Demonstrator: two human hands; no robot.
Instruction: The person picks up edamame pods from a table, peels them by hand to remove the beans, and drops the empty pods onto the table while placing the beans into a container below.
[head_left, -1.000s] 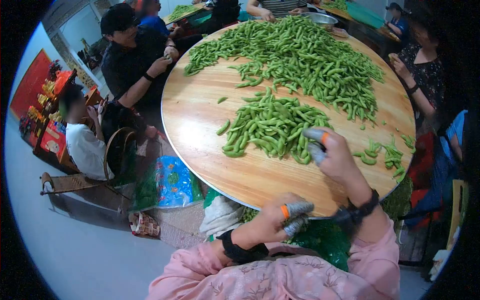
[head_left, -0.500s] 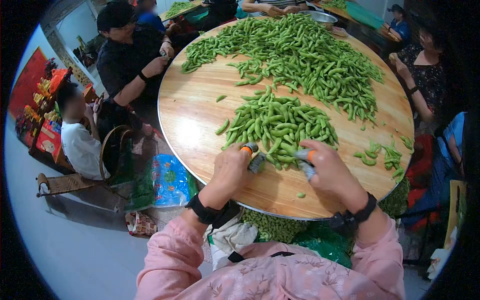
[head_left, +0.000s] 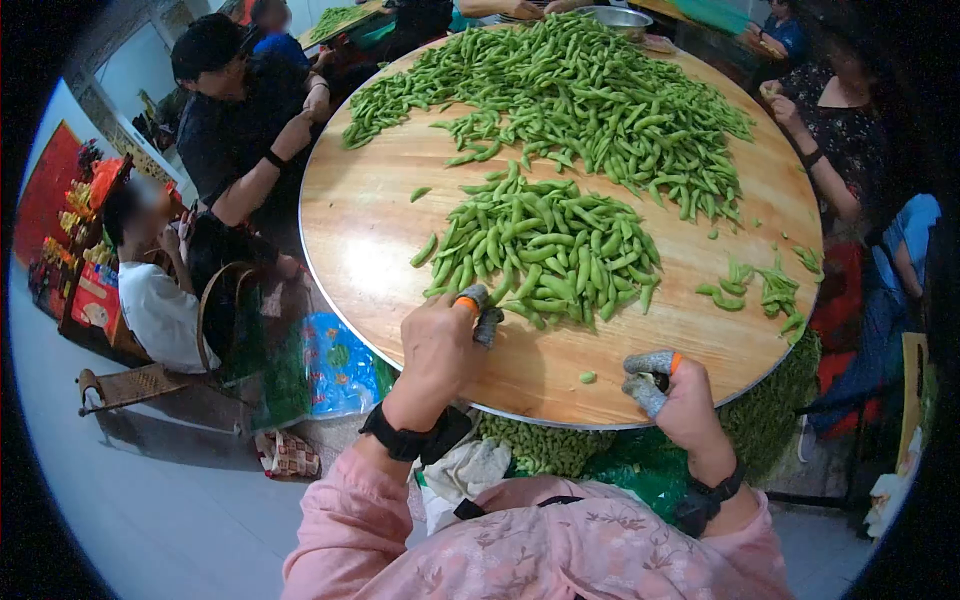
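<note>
Green bean pods are heaped in a small pile point(head_left: 550, 245) on a round wooden table point(head_left: 370, 215), with a larger pile point(head_left: 590, 100) behind it. My left hand point(head_left: 443, 342) is at the small pile's lower left edge, its grey-covered thumb and finger close together; what lies between them is hidden. Near the table's front edge, my right hand point(head_left: 680, 392) is curled, its grey-covered fingertips closed around something small and dark that I cannot make out. One loose bean point(head_left: 587, 377) lies on the wood between my hands.
Scattered pods point(head_left: 777, 290) lie at the table's right. Shelled beans point(head_left: 540, 448) are below the front edge. People sit around the table, one in black point(head_left: 235, 120) at the left. A blue bag point(head_left: 338, 365) lies on the floor at the left.
My right hand has moved away from the small pile, down and right toward the table's edge. My left hand is slightly lower left in view. The whole view has shifted a little.
</note>
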